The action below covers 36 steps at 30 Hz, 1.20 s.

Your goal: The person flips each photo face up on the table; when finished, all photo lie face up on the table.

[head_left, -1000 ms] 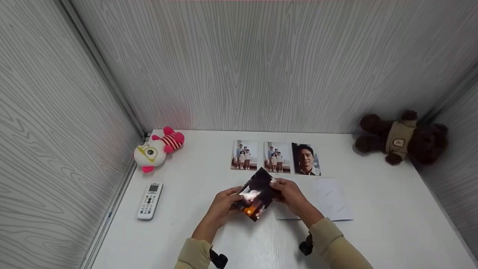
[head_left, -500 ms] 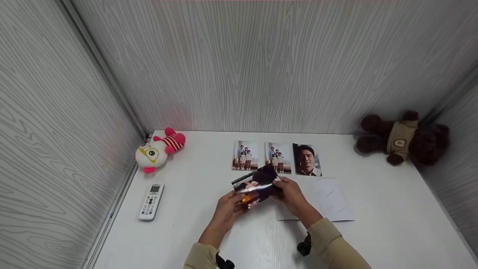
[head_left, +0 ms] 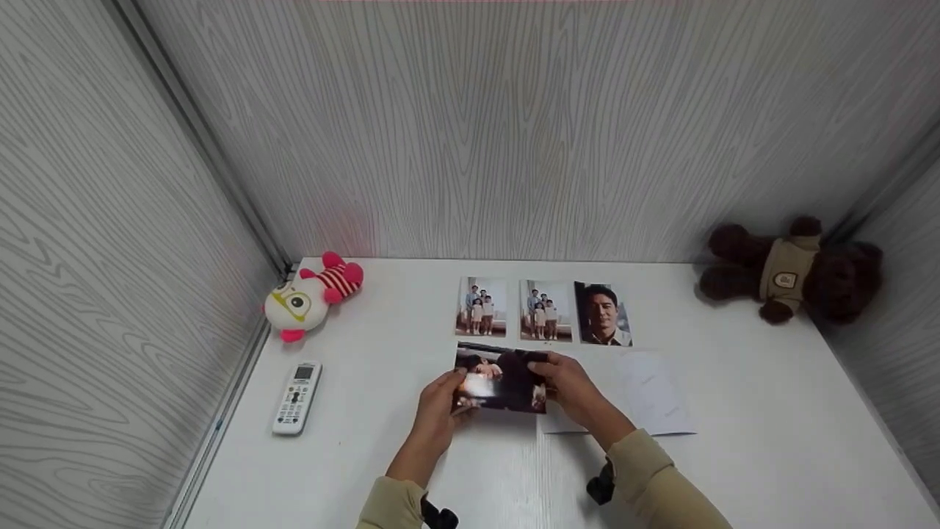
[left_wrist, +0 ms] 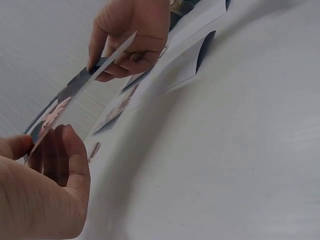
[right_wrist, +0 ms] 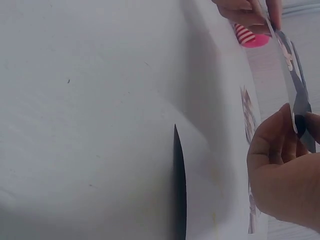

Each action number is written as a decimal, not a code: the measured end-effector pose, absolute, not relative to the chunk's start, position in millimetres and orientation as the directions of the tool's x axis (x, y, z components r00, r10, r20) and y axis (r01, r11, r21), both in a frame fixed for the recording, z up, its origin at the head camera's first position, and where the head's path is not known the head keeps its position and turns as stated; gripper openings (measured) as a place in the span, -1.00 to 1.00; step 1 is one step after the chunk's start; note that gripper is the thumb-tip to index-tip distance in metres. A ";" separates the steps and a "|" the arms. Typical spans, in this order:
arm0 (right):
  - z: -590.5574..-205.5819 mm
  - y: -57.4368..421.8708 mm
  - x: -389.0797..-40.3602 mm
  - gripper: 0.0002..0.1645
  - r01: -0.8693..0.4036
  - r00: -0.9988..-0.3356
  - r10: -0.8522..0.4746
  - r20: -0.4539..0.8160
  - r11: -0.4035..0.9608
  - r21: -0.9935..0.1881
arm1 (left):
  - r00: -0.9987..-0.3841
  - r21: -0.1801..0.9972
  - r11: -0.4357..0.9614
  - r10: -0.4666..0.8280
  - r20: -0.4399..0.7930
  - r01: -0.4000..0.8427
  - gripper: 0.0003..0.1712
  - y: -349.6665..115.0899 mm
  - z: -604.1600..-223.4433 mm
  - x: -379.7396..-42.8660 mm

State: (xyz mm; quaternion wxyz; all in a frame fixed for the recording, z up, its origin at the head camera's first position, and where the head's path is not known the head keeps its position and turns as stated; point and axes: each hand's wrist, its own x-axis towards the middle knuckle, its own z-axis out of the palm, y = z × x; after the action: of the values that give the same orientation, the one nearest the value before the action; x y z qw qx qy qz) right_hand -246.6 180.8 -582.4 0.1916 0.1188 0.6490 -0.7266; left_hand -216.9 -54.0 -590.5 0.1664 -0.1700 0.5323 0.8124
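A glossy dark photo point(head_left: 503, 397) is held landscape-wise above the table in the head view, with glare on its surface. My left hand point(head_left: 435, 415) pinches its left edge, thumb in front and fingers behind. The right hand point(head_left: 573, 382) grips the opposite edge the same way. In the left wrist view the photo point(left_wrist: 75, 92) is seen almost edge-on, its pale back facing the table. Whether it is a single print or more cannot be told. Under the right forearm lie white-backed prints point(head_left: 653, 397) with faint marks, one edge curling up and dark underneath.
Behind the hands stand in a row two family photos point(head_left: 481, 307) and a portrait photo point(head_left: 604, 314), all lying face up. A white remote control point(head_left: 297, 398) and a pink-and-white plush toy point(head_left: 301, 301) are at the left. A brown teddy bear point(head_left: 789, 275) lies at the back right.
The held photo has turned from a diagonal tilt to nearly level, its left end swinging round with my left hand. Both hands keep their hold. The other things stay put.
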 end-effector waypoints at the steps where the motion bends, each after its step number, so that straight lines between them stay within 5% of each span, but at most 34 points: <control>1: -582.7 180.9 -246.2 -0.61 0.431 -0.898 -0.130 -0.420 -0.071 -0.899 | -0.886 0.808 -0.379 0.087 -0.455 -0.452 -0.41 -53.8 -590.6 -217.2; 7: -584.6 181.5 -243.3 -0.56 0.432 -0.892 -0.169 -0.418 -0.051 -0.900 | -0.880 0.790 -0.410 0.074 -0.469 -0.455 -0.26 -53.8 -587.1 -220.3; 22: -587.1 170.7 -243.8 -0.65 0.403 -0.910 0.009 -0.415 -0.223 -0.888 | -0.895 0.765 -0.477 0.126 -0.428 -0.433 -0.54 -34.2 -589.9 -210.2; 36: -590.8 172.2 -238.9 -0.56 0.374 -0.927 -0.100 -0.363 -0.136 -0.918 | -0.915 0.847 -0.366 0.036 -0.402 -0.387 -0.49 -39.4 -589.1 -224.8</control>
State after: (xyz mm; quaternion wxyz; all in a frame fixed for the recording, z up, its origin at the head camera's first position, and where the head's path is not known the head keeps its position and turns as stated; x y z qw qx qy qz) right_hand -238.9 172.2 -590.8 0.1587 0.1074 0.6380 -0.7458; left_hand -224.8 -39.4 -589.1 0.1304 -0.1599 0.5479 0.8107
